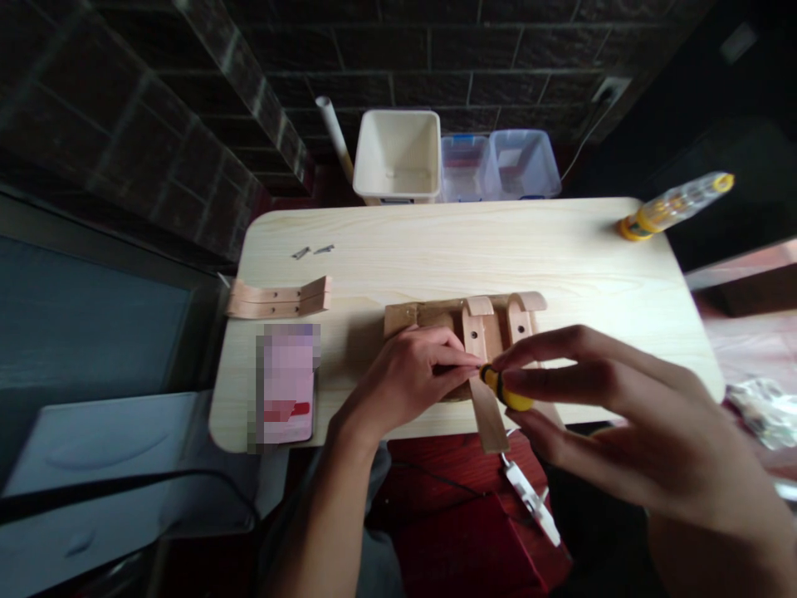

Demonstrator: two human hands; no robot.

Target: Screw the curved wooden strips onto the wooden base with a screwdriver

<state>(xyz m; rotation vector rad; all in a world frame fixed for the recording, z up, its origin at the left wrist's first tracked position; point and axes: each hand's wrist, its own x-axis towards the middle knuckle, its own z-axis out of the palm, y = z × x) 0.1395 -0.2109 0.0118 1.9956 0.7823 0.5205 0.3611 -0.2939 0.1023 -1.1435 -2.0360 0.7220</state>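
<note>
Near the table's [436, 249] near edge, right of middle, the right hand [623, 411] grasps a yellow screwdriver [519, 402] above a curved wooden strip [490, 419] on a brown block [400, 321]. The left hand [411, 370] pinches beside its tip; I cannot tell what it holds. A phone [290, 374] lies by the near left corner, screws [302, 252] toward the far left.

Pipe [334, 131] at eleven o'clock; bin [399, 139] at twelve; tubs [526, 176], one; power strip [529, 498], five; phone [290, 370], eight.
</note>
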